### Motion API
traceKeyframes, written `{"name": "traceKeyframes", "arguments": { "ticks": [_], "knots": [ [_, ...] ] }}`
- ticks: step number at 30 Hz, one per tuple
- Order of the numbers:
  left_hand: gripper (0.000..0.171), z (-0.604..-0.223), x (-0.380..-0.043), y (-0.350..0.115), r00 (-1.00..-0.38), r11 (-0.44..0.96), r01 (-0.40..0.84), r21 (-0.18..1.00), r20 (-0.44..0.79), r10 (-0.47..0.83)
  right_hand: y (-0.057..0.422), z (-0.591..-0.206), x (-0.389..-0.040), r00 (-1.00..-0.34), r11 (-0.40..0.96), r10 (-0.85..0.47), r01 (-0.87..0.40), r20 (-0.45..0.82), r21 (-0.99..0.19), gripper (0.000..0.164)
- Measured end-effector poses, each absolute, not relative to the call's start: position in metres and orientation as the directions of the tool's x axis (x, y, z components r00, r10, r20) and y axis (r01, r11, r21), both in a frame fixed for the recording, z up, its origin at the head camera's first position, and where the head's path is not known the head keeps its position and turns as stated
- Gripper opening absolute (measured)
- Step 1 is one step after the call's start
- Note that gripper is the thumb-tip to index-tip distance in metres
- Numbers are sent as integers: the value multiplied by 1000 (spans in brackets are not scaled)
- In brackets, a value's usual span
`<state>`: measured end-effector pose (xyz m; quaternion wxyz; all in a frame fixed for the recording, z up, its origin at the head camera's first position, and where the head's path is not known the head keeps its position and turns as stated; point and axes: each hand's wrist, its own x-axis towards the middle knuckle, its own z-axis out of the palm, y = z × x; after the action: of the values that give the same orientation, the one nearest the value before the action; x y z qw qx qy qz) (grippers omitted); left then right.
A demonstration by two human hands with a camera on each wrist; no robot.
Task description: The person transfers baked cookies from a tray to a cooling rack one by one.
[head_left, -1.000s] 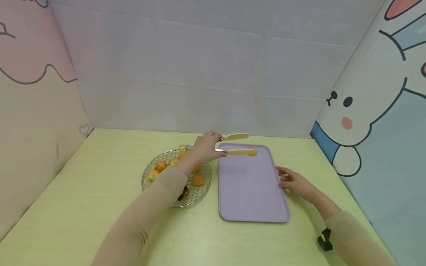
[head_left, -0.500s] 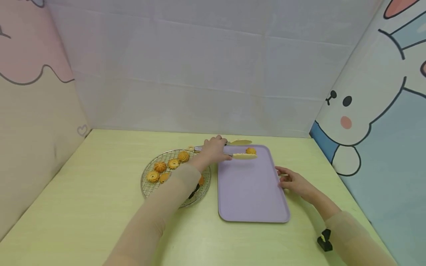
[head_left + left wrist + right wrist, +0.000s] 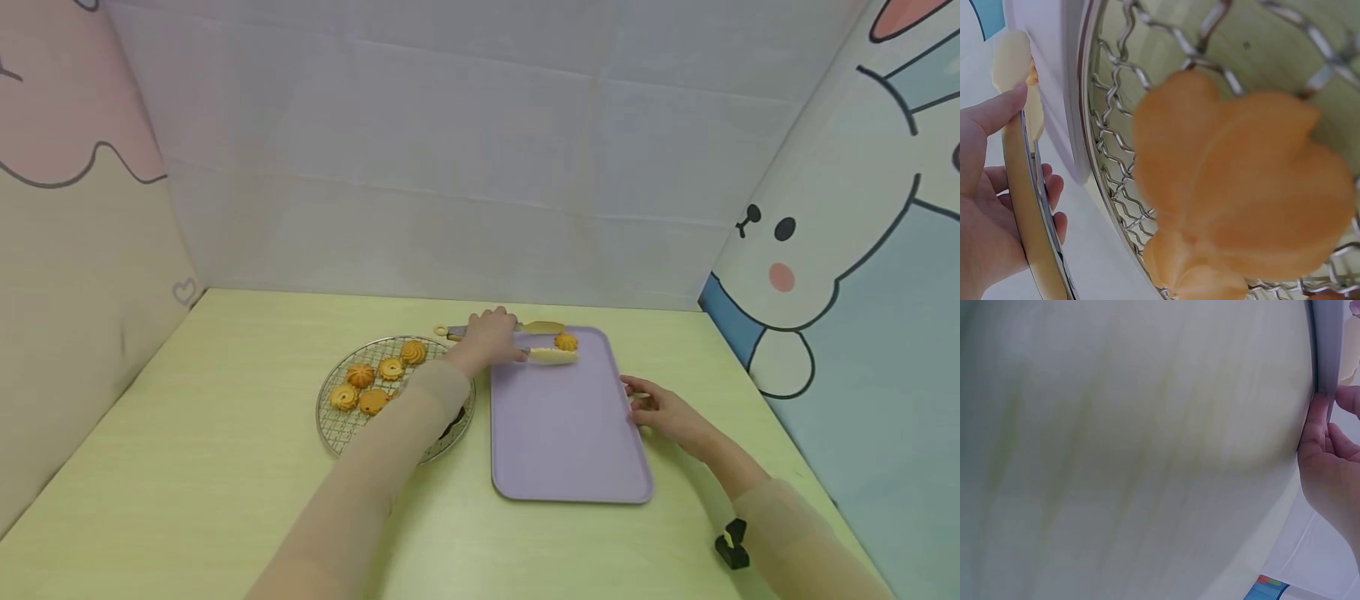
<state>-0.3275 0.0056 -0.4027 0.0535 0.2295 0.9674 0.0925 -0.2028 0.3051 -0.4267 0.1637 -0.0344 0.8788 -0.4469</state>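
Note:
In the head view, my left hand [image 3: 489, 340] grips a pair of tongs [image 3: 553, 356] with cream-coloured tips over the far end of the lilac tray [image 3: 570, 425]. The tong arms stand apart. Between their tips, a small piped cookie [image 3: 566, 342] sits on the tray near its far right corner. The left wrist view shows the thumb and curled fingers around the tongs' handle [image 3: 1025, 206]. At the tray's right side, my right hand [image 3: 671, 421] pinches the edge. Thumb and fingers clasp the tray rim [image 3: 1327, 350] in the right wrist view.
A round wire rack [image 3: 318, 408] with several cookies [image 3: 361, 375] stands left of the tray, partly hidden under my left forearm. One cookie [image 3: 1241, 181] looms large in the left wrist view. A white back wall [image 3: 450, 167] and printed side walls bound the pale table [image 3: 187, 467].
My left hand has lowered and shifted slightly right. The tongs have spread, letting go of the cookie, which now rests on the tray. My right hand has stayed at the edge.

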Motion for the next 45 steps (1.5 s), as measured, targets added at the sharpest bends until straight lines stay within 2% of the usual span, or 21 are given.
{"name": "traceKeyframes", "arguments": {
  "ticks": [11, 25, 45],
  "knots": [
    [69, -400, -327, 13, -893, 877, 417, 237, -74, 444, 304, -422, -203, -943, 597, -206, 92, -263, -797, 65],
    [66, -402, -329, 18, -905, 893, 396, 213, -71, 419, 307, -424, -203, -946, 584, -215, 75, -243, -808, 66],
    [64, -380, -323, 3, -880, 834, 442, 331, -19, 474, 305, -425, -202, -942, 581, -208, 97, -263, -808, 66]
  ]
}}
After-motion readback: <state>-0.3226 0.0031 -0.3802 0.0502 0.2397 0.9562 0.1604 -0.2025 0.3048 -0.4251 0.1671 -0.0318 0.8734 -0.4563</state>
